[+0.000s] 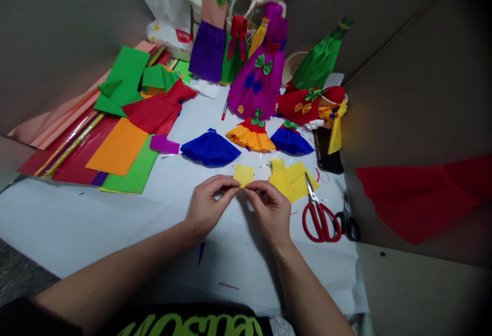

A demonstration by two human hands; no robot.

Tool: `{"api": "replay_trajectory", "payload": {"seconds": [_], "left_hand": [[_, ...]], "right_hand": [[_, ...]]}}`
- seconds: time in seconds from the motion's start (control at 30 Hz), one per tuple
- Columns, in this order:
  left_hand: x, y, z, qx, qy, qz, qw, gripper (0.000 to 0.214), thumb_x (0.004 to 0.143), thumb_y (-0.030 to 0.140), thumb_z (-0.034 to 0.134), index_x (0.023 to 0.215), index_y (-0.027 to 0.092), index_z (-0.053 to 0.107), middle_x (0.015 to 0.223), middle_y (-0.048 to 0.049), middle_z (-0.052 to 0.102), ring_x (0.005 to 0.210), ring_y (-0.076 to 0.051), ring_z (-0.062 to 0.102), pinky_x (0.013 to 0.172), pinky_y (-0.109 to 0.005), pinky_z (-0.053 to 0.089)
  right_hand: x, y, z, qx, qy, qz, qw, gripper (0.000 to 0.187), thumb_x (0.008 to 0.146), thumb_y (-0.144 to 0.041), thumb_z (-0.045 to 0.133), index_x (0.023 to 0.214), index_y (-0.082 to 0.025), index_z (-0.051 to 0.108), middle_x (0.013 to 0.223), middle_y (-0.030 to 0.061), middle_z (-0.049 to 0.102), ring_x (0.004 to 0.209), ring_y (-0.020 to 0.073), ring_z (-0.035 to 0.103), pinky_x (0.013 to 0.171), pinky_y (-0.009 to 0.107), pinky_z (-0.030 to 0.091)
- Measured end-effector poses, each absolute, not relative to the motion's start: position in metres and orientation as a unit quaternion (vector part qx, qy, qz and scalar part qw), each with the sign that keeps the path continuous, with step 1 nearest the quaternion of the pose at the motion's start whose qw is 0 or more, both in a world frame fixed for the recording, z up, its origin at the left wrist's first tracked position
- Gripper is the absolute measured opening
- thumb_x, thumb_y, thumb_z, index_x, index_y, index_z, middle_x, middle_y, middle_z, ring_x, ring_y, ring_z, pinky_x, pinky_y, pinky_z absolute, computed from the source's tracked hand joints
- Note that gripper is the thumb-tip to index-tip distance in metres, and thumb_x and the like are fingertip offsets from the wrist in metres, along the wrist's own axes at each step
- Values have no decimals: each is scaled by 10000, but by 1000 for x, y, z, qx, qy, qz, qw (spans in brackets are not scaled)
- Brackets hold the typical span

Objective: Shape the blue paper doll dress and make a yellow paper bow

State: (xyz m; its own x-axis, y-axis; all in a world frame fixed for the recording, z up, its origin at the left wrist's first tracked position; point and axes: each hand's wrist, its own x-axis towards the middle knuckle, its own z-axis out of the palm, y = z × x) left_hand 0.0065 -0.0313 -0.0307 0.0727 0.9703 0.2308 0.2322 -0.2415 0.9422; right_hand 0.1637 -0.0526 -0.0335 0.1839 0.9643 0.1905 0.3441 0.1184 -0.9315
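Between my two hands is a small square of yellow crepe paper (243, 173), pinched along its near edge just above the white-covered table. My left hand (211, 204) grips the near left corner with thumb and forefinger. The near right corner is in the fingertips of my right hand (270, 212). Beyond my right hand lie larger pieces of yellow crepe paper (294, 180). Red-handled scissors (320, 215) rest to the right of them, blades pointing away. Past the square, a blue pleated paper skirt (210, 149) lies flat beside an orange and red paper dress (251, 135).
A doll (274, 13) in a purple paper dress stands at the back. Stacked coloured paper (117, 146) covers the left side. Black-handled scissors (347, 221) and a dark phone-like object (329, 154) lie near the right edge. A green paper-wrapped bottle (321, 57) leans at the back right.
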Motion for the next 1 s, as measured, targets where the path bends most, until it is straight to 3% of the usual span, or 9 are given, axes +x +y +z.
{"api": "replay_trajectory", "payload": {"seconds": [1.0], "left_hand": [[6, -29, -32, 635, 485, 470, 376, 83, 860, 180, 645, 820, 216, 708, 877, -33, 729, 860, -180, 679, 835, -321, 558]], "right_hand": [[161, -54, -34, -593, -566, 281, 499, 43, 858, -243, 680, 824, -247, 706, 818, 10, 717, 802, 193, 651, 772, 351, 519]]}}
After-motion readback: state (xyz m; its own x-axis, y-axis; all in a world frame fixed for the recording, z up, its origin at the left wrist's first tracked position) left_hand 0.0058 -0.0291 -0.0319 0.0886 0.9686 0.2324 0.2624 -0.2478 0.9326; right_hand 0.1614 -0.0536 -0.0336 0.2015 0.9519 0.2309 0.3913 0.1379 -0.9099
